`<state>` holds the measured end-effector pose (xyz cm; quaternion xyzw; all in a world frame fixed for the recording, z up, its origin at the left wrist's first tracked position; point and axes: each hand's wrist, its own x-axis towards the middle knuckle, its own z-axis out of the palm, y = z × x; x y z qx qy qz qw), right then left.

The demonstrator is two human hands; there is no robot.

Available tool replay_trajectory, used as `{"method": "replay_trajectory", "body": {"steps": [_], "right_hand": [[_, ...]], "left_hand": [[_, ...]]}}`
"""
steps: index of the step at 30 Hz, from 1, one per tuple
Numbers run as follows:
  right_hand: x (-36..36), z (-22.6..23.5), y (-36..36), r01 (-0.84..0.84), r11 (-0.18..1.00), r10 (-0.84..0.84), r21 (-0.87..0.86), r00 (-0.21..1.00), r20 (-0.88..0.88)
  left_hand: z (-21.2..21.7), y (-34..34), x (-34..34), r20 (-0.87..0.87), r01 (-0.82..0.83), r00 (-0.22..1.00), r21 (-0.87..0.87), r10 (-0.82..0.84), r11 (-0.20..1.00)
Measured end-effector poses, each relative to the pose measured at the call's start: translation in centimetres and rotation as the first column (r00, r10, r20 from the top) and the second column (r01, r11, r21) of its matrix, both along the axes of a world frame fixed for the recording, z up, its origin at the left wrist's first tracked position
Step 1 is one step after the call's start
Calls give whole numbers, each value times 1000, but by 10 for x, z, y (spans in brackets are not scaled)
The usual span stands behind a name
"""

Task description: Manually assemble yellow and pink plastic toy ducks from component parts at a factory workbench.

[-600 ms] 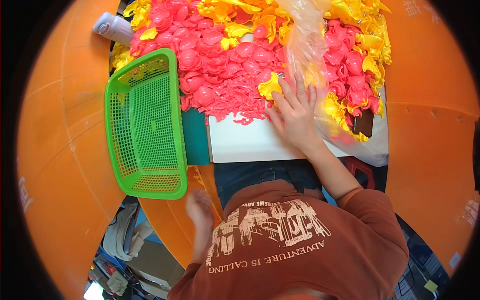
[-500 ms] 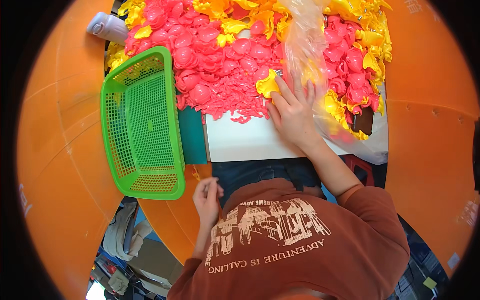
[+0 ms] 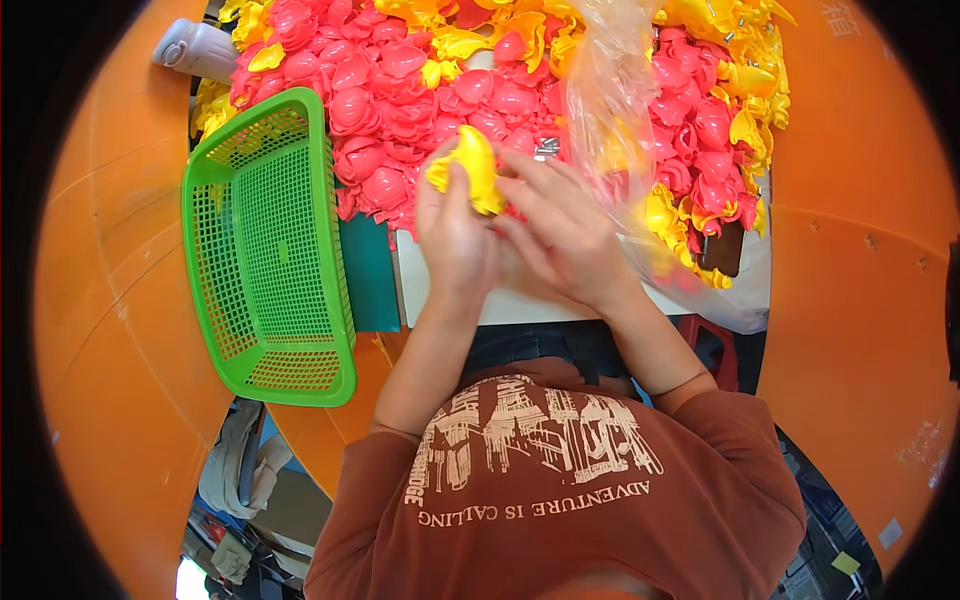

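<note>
Your left hand [image 3: 455, 235] and right hand [image 3: 560, 235] are meeting, both closing around a yellow plastic piece [image 3: 475, 170] just above them. A heap of pink pieces [image 3: 400, 90] is lying beyond; a green basket [image 3: 265, 250] is sitting left of your hands.

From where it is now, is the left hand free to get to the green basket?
Probably yes. The left hand grips a yellow piece with the right hand. The green basket lies open just to its left, with only a flat green mat between.
</note>
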<state>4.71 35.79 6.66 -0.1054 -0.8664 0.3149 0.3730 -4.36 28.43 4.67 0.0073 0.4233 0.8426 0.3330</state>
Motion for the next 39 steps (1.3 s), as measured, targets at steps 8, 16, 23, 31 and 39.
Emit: {"method": "replay_trajectory", "body": {"steps": [8, 16, 23, 31, 39], "right_hand": [[-10, -38, 9, -81, 969, -21, 235, 915, 404], [-25, -31, 19, -79, 956, -93, 282, 830, 549], [-5, 11, 31, 174, 826, 9, -536, 947, 322], [3, 24, 32, -98, 357, 69, -929, 995, -78], [9, 22, 33, -206, 391, 108, -897, 978, -177]], "left_hand": [[-1, -26, -26, -120, 7, 992, -204, -32, 979], [-4, -29, -20, -119, 148, 975, -271, -186, 951], [3, -16, -12, -396, 107, 881, -365, -259, 925], [21, -4, 1, -640, -46, 707, -467, -302, 883], [36, -4, 4, -721, -91, 624, -450, -301, 888]]}}
